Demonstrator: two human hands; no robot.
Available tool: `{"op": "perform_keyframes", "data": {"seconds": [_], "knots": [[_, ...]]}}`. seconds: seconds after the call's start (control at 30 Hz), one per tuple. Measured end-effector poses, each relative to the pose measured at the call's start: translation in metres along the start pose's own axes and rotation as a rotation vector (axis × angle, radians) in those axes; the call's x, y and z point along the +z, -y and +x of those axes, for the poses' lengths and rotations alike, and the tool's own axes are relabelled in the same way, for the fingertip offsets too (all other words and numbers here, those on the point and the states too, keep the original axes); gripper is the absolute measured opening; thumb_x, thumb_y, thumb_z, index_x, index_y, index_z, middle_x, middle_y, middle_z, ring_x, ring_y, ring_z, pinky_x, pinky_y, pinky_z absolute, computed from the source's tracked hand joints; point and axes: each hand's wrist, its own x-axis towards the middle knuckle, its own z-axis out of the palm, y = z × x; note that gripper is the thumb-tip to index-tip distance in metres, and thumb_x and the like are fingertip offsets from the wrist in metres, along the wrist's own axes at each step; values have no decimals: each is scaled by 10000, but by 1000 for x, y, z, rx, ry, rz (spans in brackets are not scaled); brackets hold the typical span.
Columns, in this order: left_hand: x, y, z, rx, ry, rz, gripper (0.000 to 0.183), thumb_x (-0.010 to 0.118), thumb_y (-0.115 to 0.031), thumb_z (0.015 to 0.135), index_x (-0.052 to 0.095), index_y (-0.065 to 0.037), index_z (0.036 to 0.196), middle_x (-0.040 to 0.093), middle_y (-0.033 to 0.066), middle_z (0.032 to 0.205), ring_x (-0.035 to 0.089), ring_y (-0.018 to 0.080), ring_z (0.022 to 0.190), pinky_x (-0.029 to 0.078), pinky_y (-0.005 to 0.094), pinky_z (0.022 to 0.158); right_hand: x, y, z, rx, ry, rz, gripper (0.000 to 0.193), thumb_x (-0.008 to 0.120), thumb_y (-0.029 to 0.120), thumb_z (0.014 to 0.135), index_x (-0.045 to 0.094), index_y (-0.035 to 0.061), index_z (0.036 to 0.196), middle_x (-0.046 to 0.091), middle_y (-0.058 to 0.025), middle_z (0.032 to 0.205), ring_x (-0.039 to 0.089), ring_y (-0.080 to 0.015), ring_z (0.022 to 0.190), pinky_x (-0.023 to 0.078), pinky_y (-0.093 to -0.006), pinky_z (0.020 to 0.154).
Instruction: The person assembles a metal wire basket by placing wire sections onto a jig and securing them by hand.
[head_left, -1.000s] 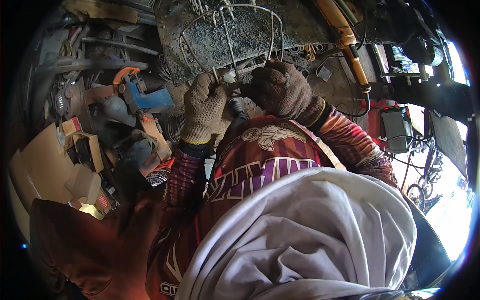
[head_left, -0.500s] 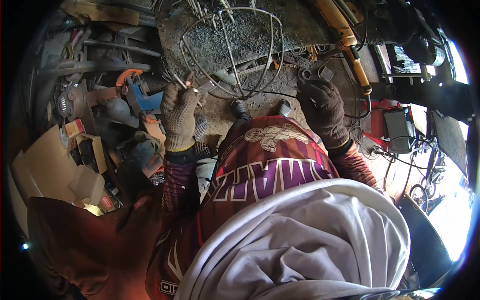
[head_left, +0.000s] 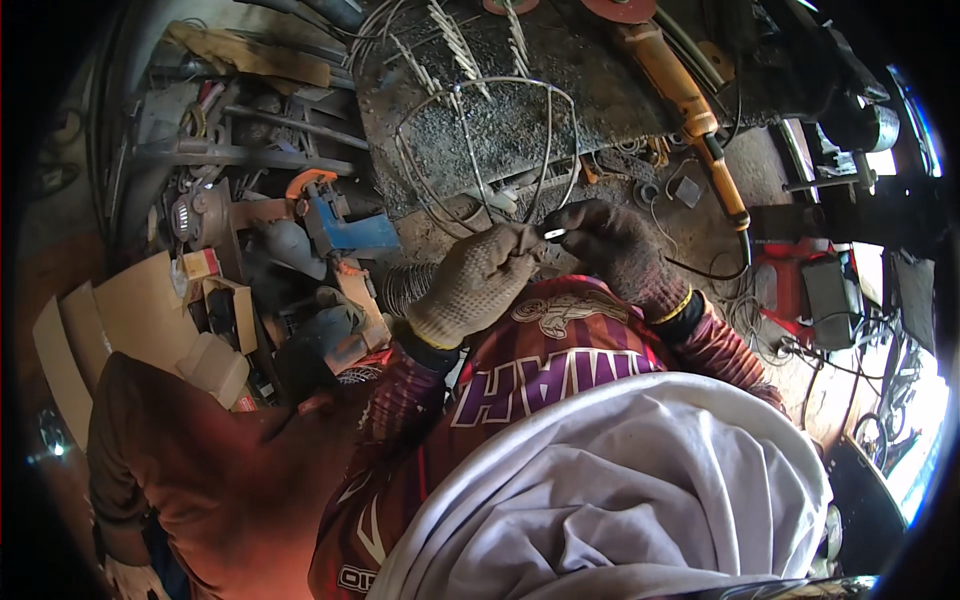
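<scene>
Fingers [head_left: 582, 214] of the right hand [head_left: 622, 258] are clasped on a pale piece [head_left: 554, 235], long axis pointed nearly crosswise toward the left hand [head_left: 472, 284], whose hold cannot be told.

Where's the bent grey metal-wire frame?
Head view, upper middle: the frame overlaps the near edge of the dark workbench, just beyond the gloved left hand and right hand.

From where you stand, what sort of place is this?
Probably a metalworking workshop: an orange-bodied angle grinder, a bent metal-rod frame and a dark worktop strewn with grit all suggest it.
</scene>
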Motion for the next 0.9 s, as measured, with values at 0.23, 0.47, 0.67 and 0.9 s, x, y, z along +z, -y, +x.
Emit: {"op": "perform_keyframes", "data": {"seconds": [0.23, 0.47, 0.67, 0.9], "knots": [[23, -7, -1, 102, -280, 138, 173, 705, -132, 932, 650, -38, 1066, 635, 161, 812, 644, 352, 727, 517, 417, 669, 11, 45, 0, 36, 169, -378, 198, 694, 32, 979, 721, 41, 1175, 724, -92, 1045, 686, -161, 940, 582, -338, 860], [43, 0, -10, 94, -421, -121, 167, 682, -90, 954, 670, -6, 1098, 639, 135, 842, 634, 242, 731, 509, 359, 692, -8, 40, 20, -586, 397, -744, 317, 727, -13, 921, 719, 45, 1233, 726, -165, 1114, 716, -255, 1032, 586, -362, 894], [21, 4, -9, 22, -456, -349, 118, 650, -92, 996, 671, 4, 1062, 649, 74, 872, 601, 114, 777, 522, 326, 714, 13, 60, 37, -247, 231, -835, 301, 666, 70, 986, 694, 5, 1279, 729, -182, 1213, 715, -233, 1070, 559, -371, 940], [-41, 67, 8, -3, -829, -808, 163, 657, -141, 1028, 697, -25, 1136, 674, 2, 1008, 636, 106, 888, 556, 303, 811, 15, 110, 104, -463, 60, -1101, 252, 717, 201, 965, 768, 67, 1171, 775, -148, 1071, 748, -276, 980, 583, -388, 872]]}}
